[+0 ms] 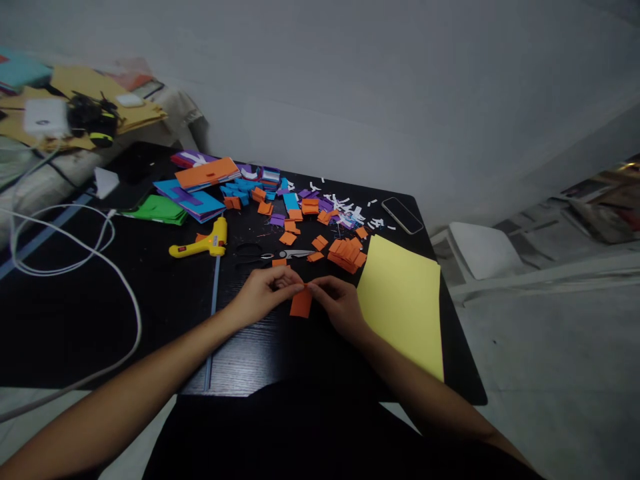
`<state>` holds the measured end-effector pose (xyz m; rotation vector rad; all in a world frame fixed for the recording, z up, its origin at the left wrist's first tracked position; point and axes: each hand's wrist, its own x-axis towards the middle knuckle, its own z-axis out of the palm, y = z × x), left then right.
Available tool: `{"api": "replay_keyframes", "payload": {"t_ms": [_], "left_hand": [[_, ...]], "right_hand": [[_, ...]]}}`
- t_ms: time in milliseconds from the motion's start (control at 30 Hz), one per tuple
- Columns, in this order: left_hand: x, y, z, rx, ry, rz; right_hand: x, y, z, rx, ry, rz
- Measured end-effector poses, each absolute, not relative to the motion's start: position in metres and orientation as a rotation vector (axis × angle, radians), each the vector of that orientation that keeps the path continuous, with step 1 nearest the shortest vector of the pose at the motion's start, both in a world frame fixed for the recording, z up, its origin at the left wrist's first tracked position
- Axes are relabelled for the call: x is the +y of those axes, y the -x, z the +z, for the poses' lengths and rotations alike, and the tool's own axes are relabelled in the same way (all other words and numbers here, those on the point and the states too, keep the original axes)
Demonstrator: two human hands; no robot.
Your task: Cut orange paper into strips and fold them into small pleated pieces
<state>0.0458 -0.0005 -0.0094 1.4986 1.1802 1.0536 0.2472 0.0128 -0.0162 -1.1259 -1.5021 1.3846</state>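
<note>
An orange paper piece (301,304) hangs between my hands over the front of the black table. My left hand (264,291) pinches its upper left corner between thumb and fingers. At the upper right corner, my right hand (337,301) grips the same piece with thumb and forefinger. Just beyond my hands lie black-handled scissors (296,253), partly among small folded orange pieces (347,253). A yellow glue gun (203,244) rests to the left of them.
Yellow paper sheets (403,300) lie right of my right hand, with a phone (402,215) behind. White paper scraps (353,213) and coloured folded stacks (207,175) spread along the back. A white cable (131,287) loops across the left side. A white chair (483,250) stands at the right.
</note>
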Motion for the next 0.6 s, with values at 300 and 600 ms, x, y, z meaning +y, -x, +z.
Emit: {"api": "replay_keyframes", "payload": {"t_ms": [300,600], "left_hand": [[-0.0006,-0.0450,-0.0124,1.175,-1.453,1.036],[-0.0007,-0.0445,-0.0089,1.168,-1.531,1.027]], "right_hand": [[0.0114,-0.2472,-0.0145,-1.531,1.128,1.321],[0.0116,-0.2476,-0.0131,-1.522,1.142,1.369]]}}
